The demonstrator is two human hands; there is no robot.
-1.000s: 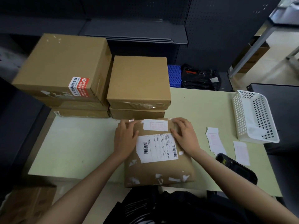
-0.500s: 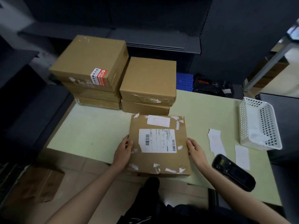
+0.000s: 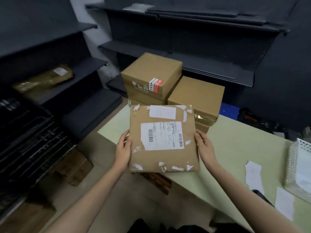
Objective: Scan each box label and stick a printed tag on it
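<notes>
Presently, a flat brown box (image 3: 162,140) is held above the table's (image 3: 235,148) left edge. Left hand (image 3: 122,151) grips its left side and right hand (image 3: 204,147) its right side, each grip closed on the box. Shipping label (image 3: 162,136) faces up, a printed tag (image 3: 162,112) stuck above it. Stacked boxes (image 3: 151,76) occupy the table's far-left corner; loose tags (image 3: 253,175) lie near its right edge, beside a white basket (image 3: 299,167).

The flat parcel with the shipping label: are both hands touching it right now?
Touching. The head view shows the left hand pressed against the flat parcel on its left edge and the right hand against its right edge, holding it up.
</notes>
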